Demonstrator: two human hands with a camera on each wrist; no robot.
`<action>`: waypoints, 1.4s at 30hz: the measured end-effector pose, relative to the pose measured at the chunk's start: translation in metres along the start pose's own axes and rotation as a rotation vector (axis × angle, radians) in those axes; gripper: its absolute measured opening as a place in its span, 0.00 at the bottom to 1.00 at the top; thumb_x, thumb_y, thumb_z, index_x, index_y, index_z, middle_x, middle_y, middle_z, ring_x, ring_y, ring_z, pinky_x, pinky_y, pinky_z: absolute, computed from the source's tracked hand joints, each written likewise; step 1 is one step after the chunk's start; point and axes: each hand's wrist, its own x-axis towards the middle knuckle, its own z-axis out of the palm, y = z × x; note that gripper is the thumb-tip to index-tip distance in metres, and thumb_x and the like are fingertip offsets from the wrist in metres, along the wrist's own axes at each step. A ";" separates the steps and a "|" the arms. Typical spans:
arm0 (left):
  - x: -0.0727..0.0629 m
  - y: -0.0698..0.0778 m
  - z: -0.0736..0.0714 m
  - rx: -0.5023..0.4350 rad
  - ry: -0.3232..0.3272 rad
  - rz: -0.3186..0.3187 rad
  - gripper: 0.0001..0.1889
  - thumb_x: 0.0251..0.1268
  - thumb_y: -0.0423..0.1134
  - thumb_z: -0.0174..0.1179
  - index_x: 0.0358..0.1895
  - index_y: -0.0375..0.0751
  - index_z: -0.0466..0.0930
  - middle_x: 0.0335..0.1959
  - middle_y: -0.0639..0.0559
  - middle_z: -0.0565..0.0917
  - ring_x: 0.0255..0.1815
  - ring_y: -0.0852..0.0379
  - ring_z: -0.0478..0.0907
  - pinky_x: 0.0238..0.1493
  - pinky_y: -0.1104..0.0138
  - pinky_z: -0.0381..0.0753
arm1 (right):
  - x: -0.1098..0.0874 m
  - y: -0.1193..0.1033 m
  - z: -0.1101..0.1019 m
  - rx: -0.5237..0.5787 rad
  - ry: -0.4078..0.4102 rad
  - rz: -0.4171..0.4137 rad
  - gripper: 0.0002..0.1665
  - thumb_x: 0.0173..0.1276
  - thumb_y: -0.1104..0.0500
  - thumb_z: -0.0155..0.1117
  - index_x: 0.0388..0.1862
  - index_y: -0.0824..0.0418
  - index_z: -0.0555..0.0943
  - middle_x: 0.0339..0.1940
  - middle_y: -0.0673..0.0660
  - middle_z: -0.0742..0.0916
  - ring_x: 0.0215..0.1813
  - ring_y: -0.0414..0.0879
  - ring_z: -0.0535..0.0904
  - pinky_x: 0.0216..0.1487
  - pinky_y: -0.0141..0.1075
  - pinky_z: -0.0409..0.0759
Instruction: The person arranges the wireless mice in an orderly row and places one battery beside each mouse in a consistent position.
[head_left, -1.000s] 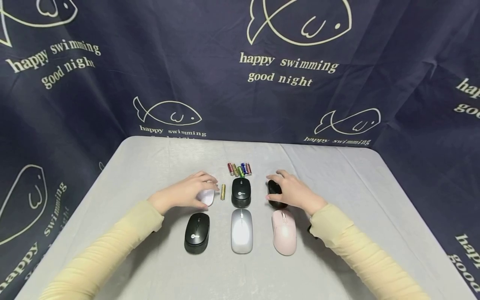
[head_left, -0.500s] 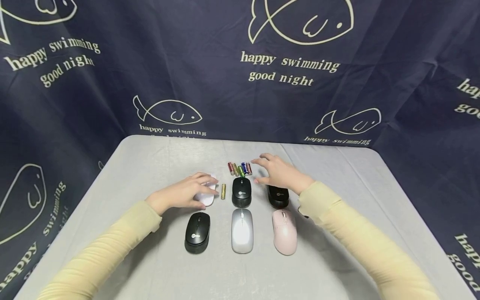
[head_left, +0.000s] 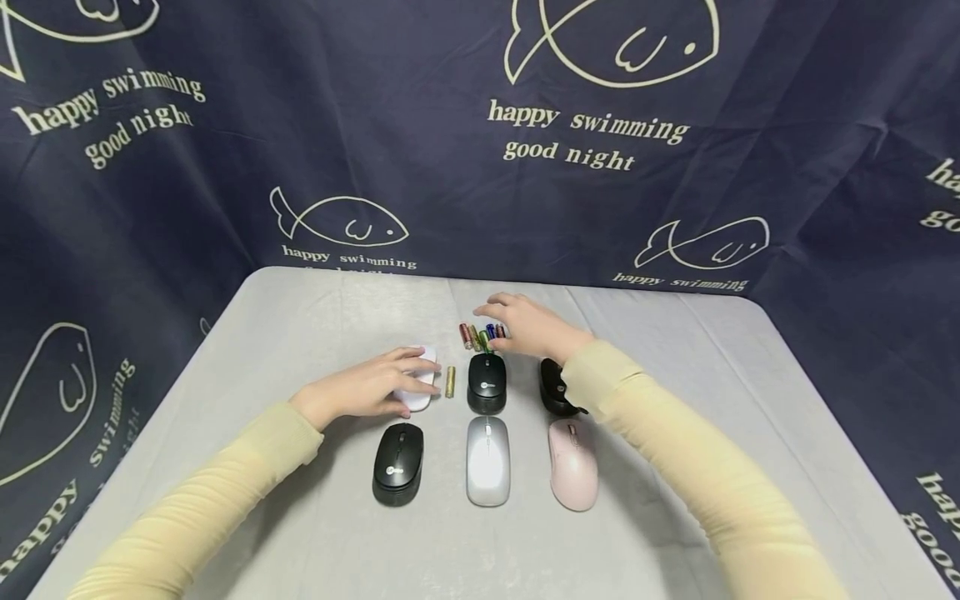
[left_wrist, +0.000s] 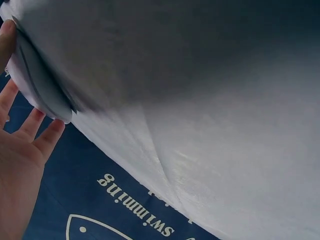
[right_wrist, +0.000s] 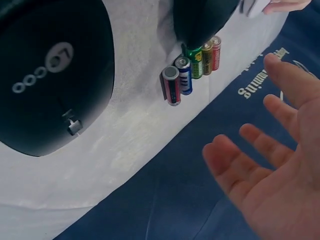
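Note:
My left hand (head_left: 367, 386) holds a white computer mouse (head_left: 418, 402), thumb at its near end and fingers over it. In the left wrist view the thumb and fingertips meet the rim of this mouse (left_wrist: 42, 82). My right hand (head_left: 532, 327) is raised over the right end of a row of batteries (head_left: 474, 337), fingers spread and lightly bent. The right wrist view has these fingers apart from the batteries, among them a blue one (right_wrist: 185, 77) and a green one (right_wrist: 196, 67). A lone gold battery (head_left: 450, 382) lies just right of the white mouse.
Behind the silver mouse (head_left: 487, 467) is a black mouse (head_left: 487, 385). Another black mouse (head_left: 397, 462) lies front left, a pink mouse (head_left: 573, 467) front right. A third black mouse (head_left: 553, 387) is partly under the right sleeve. The white-covered table (head_left: 337, 308) meets a dark curtain.
My right hand has let go of the right-hand black mouse and moved left and away from me to the batteries. My left hand has stayed at the white mouse.

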 end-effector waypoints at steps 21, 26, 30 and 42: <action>0.006 0.001 -0.002 -0.008 -0.015 -0.027 0.27 0.46 0.46 0.70 0.55 0.51 0.81 0.63 0.44 0.73 0.67 0.35 0.62 0.71 0.50 0.56 | 0.040 0.004 0.027 -0.006 0.083 -0.100 0.25 0.56 0.56 0.72 0.52 0.61 0.80 0.52 0.57 0.82 0.58 0.52 0.76 0.59 0.43 0.75; 0.005 0.002 -0.002 -0.009 -0.022 -0.040 0.26 0.45 0.46 0.71 0.54 0.51 0.81 0.63 0.45 0.74 0.67 0.35 0.62 0.70 0.50 0.57 | 0.046 -0.002 0.031 -0.013 0.031 -0.077 0.26 0.55 0.54 0.72 0.53 0.60 0.80 0.54 0.56 0.81 0.60 0.52 0.74 0.61 0.43 0.74; 0.005 0.002 -0.002 -0.010 -0.024 -0.050 0.26 0.46 0.45 0.71 0.54 0.51 0.81 0.63 0.45 0.74 0.67 0.35 0.62 0.70 0.50 0.58 | 0.049 -0.003 0.034 -0.043 0.000 -0.060 0.26 0.55 0.52 0.73 0.53 0.58 0.80 0.55 0.55 0.81 0.59 0.52 0.74 0.58 0.44 0.75; 0.006 0.001 -0.002 -0.012 -0.029 -0.059 0.26 0.46 0.45 0.71 0.54 0.51 0.81 0.63 0.45 0.73 0.67 0.35 0.62 0.70 0.50 0.57 | 0.051 0.000 0.044 -0.070 -0.042 -0.041 0.25 0.56 0.53 0.71 0.54 0.56 0.80 0.57 0.54 0.81 0.57 0.52 0.74 0.55 0.46 0.77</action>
